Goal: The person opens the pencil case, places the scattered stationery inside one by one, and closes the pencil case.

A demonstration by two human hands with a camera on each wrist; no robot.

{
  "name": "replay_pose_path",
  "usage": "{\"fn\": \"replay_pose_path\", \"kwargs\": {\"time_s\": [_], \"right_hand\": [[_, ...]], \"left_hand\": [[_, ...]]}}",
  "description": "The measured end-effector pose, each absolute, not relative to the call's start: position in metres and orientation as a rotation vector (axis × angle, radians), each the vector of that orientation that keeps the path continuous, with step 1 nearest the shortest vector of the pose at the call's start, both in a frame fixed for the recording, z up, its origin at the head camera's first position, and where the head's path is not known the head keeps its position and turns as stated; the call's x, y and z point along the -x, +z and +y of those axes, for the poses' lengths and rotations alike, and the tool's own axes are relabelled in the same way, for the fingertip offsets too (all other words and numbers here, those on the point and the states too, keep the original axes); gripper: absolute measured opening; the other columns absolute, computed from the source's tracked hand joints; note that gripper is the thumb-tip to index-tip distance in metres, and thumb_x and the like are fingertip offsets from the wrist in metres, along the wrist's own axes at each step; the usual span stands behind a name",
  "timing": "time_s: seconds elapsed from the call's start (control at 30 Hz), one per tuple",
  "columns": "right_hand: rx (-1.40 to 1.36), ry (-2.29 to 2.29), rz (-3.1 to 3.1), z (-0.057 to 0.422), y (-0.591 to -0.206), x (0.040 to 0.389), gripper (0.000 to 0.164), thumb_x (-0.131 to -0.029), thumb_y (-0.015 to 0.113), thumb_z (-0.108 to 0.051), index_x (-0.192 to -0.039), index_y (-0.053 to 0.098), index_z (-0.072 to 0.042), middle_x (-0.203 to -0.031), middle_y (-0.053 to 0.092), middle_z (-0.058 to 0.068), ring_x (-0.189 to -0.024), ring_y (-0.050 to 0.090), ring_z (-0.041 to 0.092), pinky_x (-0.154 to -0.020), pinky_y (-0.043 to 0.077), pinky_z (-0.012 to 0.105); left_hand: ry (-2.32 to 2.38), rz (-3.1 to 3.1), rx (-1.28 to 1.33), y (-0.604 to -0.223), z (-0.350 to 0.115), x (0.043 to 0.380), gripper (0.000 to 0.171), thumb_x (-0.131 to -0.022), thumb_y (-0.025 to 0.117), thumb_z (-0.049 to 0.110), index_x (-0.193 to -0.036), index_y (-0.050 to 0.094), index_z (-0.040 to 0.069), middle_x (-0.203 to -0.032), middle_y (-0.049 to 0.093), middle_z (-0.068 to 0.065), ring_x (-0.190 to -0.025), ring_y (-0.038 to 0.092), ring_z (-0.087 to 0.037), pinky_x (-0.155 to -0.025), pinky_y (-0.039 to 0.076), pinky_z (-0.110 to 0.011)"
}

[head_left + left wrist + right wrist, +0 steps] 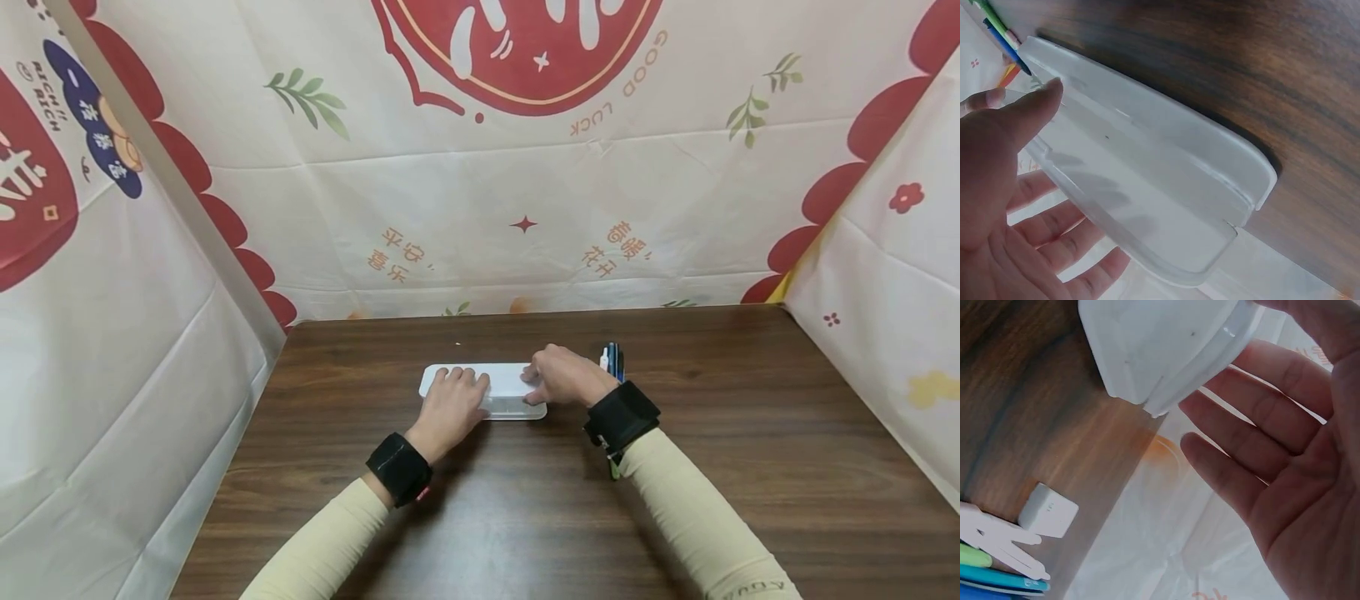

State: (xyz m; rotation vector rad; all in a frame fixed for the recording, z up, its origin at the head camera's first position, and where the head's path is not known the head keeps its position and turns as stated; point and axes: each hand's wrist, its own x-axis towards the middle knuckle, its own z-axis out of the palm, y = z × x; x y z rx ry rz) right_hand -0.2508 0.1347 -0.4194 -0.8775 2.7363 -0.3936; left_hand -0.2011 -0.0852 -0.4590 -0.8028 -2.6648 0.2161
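Observation:
A white plastic case like a pencil box lies long side toward me, its hinged lid raised. In the left wrist view the case's inside looks bare apart from a small dark speck. My left hand holds the lid's left half, with fingers behind its edge and the thumb on the inner side. At the right end my right hand holds the lid, several fingers behind it. Its thumb is partly cut off in the right wrist view.
Several pens lie just right of the case, partly under my right wrist. Near them in the right wrist view are a white block like an eraser and a pale forked item. A printed cloth hangs behind the brown table.

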Motion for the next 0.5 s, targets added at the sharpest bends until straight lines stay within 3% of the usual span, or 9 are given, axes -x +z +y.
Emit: {"fn": "replay_pose_path", "kwargs": {"time_s": [0.2, 0.5], "right_hand": [[0.884, -0.391, 2.722, 0.134, -0.411, 0.250, 0.035, -0.084, 0.080, -0.025, -0.113, 0.075, -0.005, -0.111, 0.073, 0.013, -0.103, 0.070, 0.024, -0.085, 0.057, 0.039], [0.888, -0.418, 2.698, 0.135, -0.400, 0.252, 0.027, -0.086, 0.078, -0.020, -0.109, 0.077, -0.007, -0.106, 0.074, 0.010, -0.097, 0.071, 0.020, -0.081, 0.058, 0.036]], "left_hand": [[0.190, -2.684, 0.807, -0.457, -0.089, 0.200, 0.046, -0.084, 0.079, 0.040, -0.115, 0.062, 0.012, -0.104, 0.068, -0.008, -0.101, 0.064, -0.025, -0.089, 0.051, -0.041], [0.078, -2.647, 0.788, -0.449, -0.093, 0.197, 0.046, -0.083, 0.080, 0.032, -0.119, 0.061, 0.010, -0.106, 0.067, -0.008, -0.099, 0.064, -0.025, -0.086, 0.052, -0.041]]}}
